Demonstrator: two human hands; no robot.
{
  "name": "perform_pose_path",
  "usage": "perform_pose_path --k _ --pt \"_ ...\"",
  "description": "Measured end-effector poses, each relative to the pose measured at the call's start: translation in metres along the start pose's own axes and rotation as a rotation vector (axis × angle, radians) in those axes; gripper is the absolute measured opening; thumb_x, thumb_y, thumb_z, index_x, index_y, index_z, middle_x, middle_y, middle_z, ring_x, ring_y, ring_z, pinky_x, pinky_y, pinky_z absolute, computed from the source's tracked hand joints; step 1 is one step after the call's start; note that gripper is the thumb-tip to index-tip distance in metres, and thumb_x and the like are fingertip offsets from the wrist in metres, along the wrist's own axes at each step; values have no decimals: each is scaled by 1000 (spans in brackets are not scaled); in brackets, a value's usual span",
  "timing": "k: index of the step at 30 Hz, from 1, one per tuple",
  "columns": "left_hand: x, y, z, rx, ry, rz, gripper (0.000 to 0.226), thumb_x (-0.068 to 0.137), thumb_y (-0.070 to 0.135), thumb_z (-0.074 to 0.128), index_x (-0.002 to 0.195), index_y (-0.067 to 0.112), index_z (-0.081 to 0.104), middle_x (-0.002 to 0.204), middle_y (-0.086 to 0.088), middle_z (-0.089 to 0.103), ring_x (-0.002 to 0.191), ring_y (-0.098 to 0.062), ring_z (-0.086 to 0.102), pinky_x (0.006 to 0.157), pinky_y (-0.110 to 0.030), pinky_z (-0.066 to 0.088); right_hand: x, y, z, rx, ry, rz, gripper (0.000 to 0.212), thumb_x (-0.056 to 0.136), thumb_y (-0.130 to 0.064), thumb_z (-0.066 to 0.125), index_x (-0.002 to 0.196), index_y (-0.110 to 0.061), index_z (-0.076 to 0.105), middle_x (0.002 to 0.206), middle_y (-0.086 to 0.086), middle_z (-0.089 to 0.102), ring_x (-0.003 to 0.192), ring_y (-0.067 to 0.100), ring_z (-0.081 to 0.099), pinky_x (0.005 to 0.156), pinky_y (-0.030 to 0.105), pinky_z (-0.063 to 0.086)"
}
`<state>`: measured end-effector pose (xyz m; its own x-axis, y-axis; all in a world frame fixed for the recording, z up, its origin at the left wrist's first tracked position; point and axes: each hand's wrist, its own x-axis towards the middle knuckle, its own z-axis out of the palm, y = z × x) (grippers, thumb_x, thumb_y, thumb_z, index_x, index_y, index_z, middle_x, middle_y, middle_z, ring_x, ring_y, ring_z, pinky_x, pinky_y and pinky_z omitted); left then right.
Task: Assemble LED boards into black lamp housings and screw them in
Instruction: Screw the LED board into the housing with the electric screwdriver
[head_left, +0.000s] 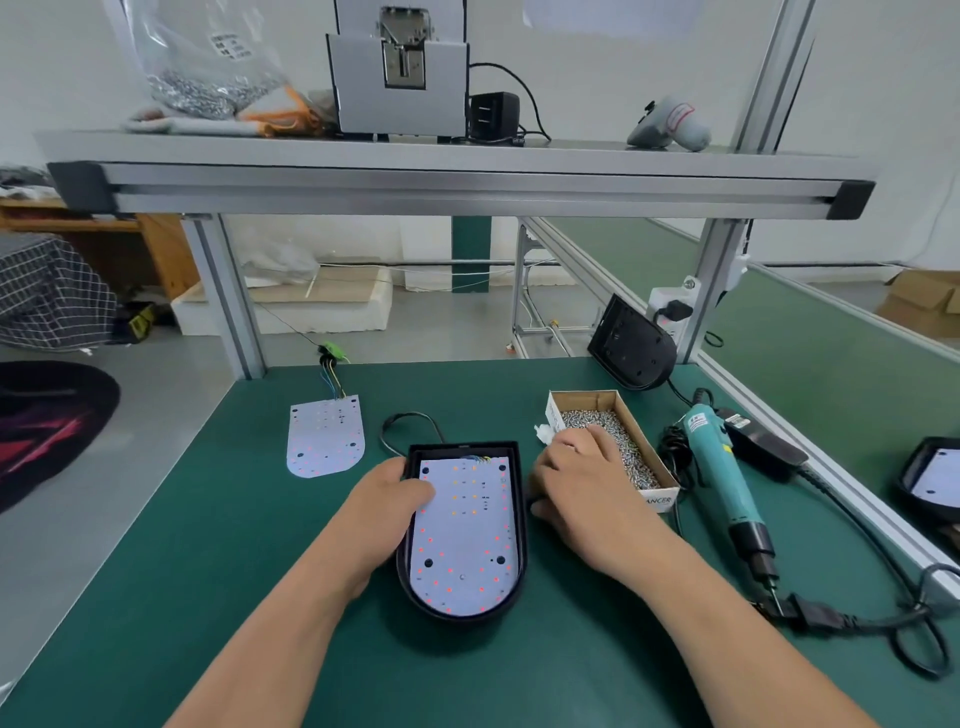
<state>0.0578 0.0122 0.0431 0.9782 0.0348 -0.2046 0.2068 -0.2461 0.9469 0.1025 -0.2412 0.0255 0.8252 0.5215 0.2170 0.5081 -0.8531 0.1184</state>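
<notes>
A black lamp housing (521, 566) lies in the middle of the green mat with a white LED board (467, 545) seated inside it. My left hand (387, 506) grips the housing's left rim, thumb resting on the board. My right hand (582, 478) reaches into a cardboard box of screws (631, 457) to the right, fingers curled down among the screws; whether it holds any is hidden. A teal electric screwdriver (719, 467) lies right of the box. A second LED board (324, 436) with wires lies loose at the left.
Another black housing (631, 345) leans against the frame post at the back right. A finished lamp (930, 478) sits at the far right past the rail. Black cables (883, 623) loop near the right edge. An aluminium shelf (467, 182) spans overhead.
</notes>
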Motion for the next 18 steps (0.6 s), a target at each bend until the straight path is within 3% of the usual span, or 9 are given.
perform_pose_path --k 3,6,8,11,12,15,16,18 --pt "-1 1 5 -95 24 26 24 76 22 54 90 3 50 82 -3 57 75 -19 53 75 -36 40 1 -10 -7 118 106 -41 10 96 -21 58 93 -15 65 95 2 61 106 30 54 108 43 38" --pt "-1 2 11 -198 109 99 10 79 26 54 81 18 60 82 2 68 76 -16 62 73 -33 49 -1 -20 -14 387 191 50 16 94 -4 54 87 -19 50 80 1 58 82 30 57 91 44 47" --pt "-1 0 17 -287 161 117 15 81 29 55 88 20 65 95 -4 75 86 -18 66 83 -41 54 -4 -25 -19 770 217 170 17 107 -14 52 96 -24 58 87 -9 67 84 18 61 81 35 49" --pt "0 -5 25 -310 252 149 17 84 34 55 94 22 63 98 0 71 92 -23 63 87 -43 52 -8 -34 -32 1316 243 233 29 108 -23 50 109 -34 76 107 -15 77 102 6 69 88 18 51" --pt "1 -7 28 -297 279 162 16 87 35 55 97 26 65 100 3 72 95 -22 63 88 -42 52 -10 -33 -33 1405 232 238 28 106 -32 51 112 -36 78 111 -9 78 107 12 70 90 21 54" --pt "5 -12 33 -236 334 200 11 99 30 55 94 37 63 94 13 69 91 -17 62 82 -39 52 -11 -28 -32 1485 118 214 35 96 -48 63 125 -33 74 120 12 74 117 40 65 102 56 51" --pt "6 -13 33 -222 330 205 11 102 30 55 95 36 62 94 12 69 90 -17 63 79 -38 52 -11 -26 -31 1495 100 221 39 92 -44 68 128 -31 73 121 14 74 117 41 65 102 60 50" --pt "5 -13 36 -232 285 200 18 104 40 53 97 24 59 84 5 64 72 -16 59 64 -30 49 -11 -23 -30 1460 114 235 41 87 -38 70 127 -31 73 119 3 77 113 30 70 102 51 56"
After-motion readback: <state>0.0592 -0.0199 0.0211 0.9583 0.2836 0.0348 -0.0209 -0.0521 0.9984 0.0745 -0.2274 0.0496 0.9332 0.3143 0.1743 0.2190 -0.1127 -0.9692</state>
